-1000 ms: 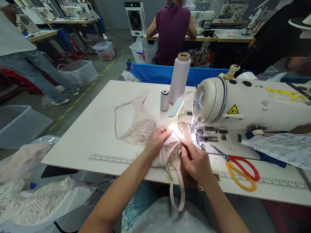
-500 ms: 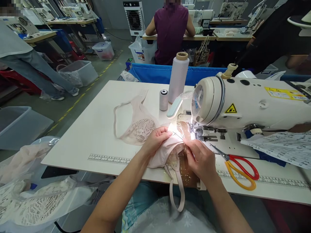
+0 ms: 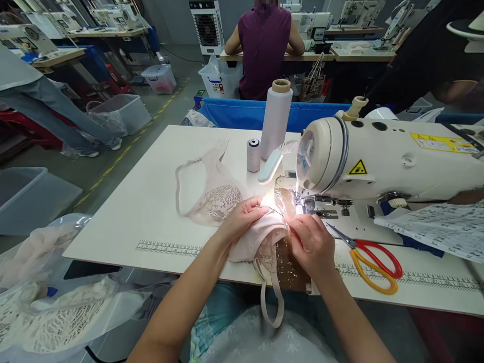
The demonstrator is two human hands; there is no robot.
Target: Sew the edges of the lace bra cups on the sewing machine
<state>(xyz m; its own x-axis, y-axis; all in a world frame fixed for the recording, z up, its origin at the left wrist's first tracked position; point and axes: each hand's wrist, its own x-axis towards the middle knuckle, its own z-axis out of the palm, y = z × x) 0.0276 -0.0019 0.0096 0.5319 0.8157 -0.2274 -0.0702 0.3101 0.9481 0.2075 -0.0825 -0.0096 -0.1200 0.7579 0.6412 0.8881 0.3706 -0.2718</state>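
Two hands (image 3: pixel 245 218) (image 3: pixel 309 243) pinching pale garment (image 3: pixel 247 243), lace pieces (image 3: pixel 62 320) in clear plastic (image 3: pixel 77 219)

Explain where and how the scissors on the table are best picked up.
Grip the scissors by the red and yellow handle loops, probably best from the near right: the loops lie that way, while the pointed blades face far left.

I see glare beside the white, rounded sewing machine (image 3: pixel 378 159), bleaching the top of the pale pink cloth (image 3: pixel 257 237). My view's edges stretch.
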